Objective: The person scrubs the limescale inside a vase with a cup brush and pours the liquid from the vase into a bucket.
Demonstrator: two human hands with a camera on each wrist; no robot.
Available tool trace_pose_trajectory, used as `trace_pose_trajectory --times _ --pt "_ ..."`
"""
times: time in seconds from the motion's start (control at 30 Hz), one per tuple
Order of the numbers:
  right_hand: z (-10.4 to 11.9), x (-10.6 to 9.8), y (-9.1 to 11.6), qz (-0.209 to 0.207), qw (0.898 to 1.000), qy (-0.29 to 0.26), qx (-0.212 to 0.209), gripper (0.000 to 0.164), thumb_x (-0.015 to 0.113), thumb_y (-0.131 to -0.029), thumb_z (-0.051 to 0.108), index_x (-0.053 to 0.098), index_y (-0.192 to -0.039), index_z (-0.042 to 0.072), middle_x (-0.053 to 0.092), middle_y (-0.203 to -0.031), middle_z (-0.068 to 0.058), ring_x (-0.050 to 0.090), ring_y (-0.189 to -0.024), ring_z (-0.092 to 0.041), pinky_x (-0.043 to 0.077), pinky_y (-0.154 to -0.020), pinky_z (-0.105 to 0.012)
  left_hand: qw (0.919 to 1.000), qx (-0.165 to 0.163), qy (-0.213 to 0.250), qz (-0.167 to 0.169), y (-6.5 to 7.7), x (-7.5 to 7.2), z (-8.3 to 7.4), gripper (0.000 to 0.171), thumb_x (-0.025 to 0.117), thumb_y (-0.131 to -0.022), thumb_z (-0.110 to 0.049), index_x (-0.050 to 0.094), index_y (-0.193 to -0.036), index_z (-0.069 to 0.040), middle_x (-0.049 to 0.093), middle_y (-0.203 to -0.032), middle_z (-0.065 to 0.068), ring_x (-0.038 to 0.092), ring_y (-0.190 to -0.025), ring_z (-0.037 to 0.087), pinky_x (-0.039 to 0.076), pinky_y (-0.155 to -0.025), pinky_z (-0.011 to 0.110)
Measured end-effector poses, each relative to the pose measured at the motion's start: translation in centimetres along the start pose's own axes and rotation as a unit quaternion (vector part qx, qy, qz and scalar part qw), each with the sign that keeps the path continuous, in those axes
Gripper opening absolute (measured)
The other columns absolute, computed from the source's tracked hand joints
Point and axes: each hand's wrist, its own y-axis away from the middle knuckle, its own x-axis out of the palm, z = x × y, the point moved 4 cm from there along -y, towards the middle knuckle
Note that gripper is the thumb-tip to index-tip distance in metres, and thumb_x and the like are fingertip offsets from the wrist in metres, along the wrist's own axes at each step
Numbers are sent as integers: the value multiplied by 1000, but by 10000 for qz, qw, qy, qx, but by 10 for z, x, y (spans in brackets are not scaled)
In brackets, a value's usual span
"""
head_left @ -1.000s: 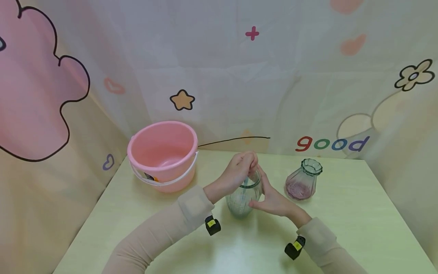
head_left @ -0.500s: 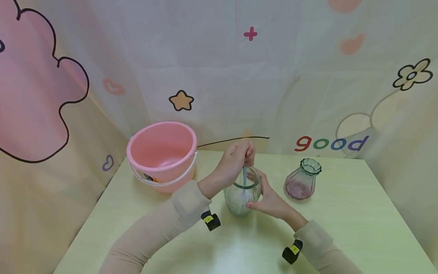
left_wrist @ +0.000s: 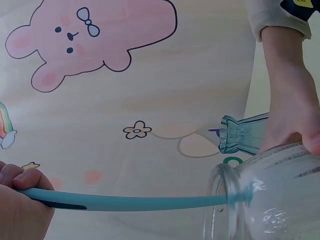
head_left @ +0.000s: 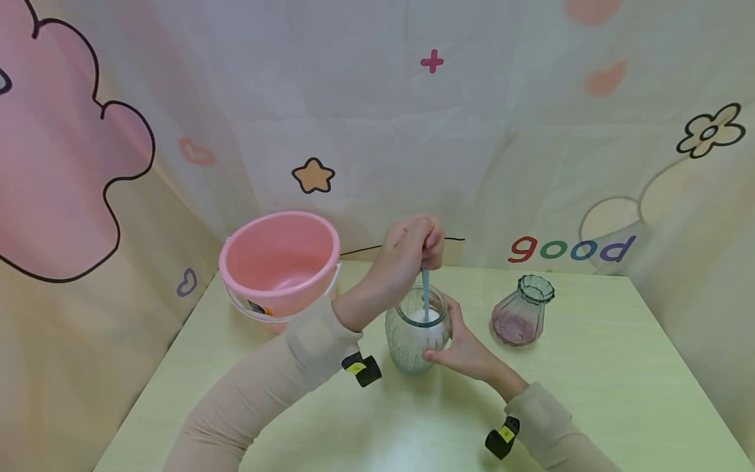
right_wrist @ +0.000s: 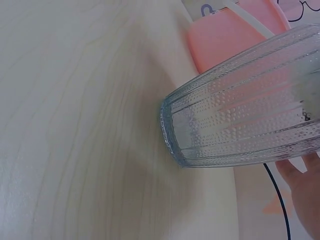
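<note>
In the head view my left hand (head_left: 413,246) grips the upper end of a bottle brush's light-blue handle (head_left: 426,292) above a clear ribbed glass vase (head_left: 409,351). A white brush head shows through the glass just inside the mouth. The left wrist view has the brush handle (left_wrist: 135,202) running from my curled fingers into the vase. My right hand (head_left: 468,347) holds the vase from the right side, thumb in front and fingers around the far side. Down low in the right wrist view, the vase (right_wrist: 240,110) shows its dimpled wall and base near the tabletop.
A pink bucket (head_left: 277,255) with a white handle stands at the back left. To the right is a smaller faceted glass vase (head_left: 519,321), purple at its base. A printed curtain (head_left: 377,131) hangs behind the pale wooden table (head_left: 590,367).
My left hand has risen from the vase's mouth, drawing the brush upward so more of its blue handle shows and the white head nears the rim. The right hand keeps its hold.
</note>
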Motion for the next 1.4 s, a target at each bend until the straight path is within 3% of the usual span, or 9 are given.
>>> trace_pose_trajectory --times 0.23,0.5,0.67,1.0,1.27,1.4 --pt "1 1 1 -28 9998 89 198 104 76 -74 18 0 -145 29 21 -146 -14 21 -134 -34 17 -102 -63 9998 -24 137 157 5 2 15 26 24 -93 -8 27 -67 -3 25 -56 0 20 -51 14 21 -51 26" --pt "0 2 4 -116 9994 202 261 101 76 -75 20 2 -144 23 24 -144 -15 28 -131 -34 22 -103 -58 9985 -442 -301 97 15 -1 41 27 26 -94 -14 30 -69 -4 27 -59 0 25 -52 14 25 -54 28" --pt "0 4 5 -285 9981 428 325 101 76 -74 21 3 -144 20 25 -144 -17 29 -131 -36 22 -103 -59 9982 -475 -374 31 16 -4 50 26 26 -94 -12 30 -69 -4 28 -59 1 26 -54 14 26 -55 28" --pt "0 7 6 -545 9966 592 165 102 78 -73 20 5 -144 17 28 -143 -19 29 -131 -37 24 -101 -60 9879 -1143 -1044 -27 23 -17 81 27 28 -94 -15 35 -69 -7 35 -62 2 36 -59 17 33 -60 28" --pt "2 9 6 -572 9958 673 223 101 78 -73 16 5 -144 15 27 -143 -19 29 -131 -37 24 -102 -60 9897 -1083 -931 -71 25 -14 79 27 28 -93 -14 35 -68 -6 35 -62 2 34 -58 17 32 -59 27" --pt "18 11 8 -603 9960 626 202 101 77 -72 9 5 -143 8 24 -143 -24 27 -131 -42 23 -101 -62 9913 -1006 -844 -50 25 -11 70 27 27 -93 -15 34 -69 -6 34 -61 3 34 -58 18 32 -60 26"
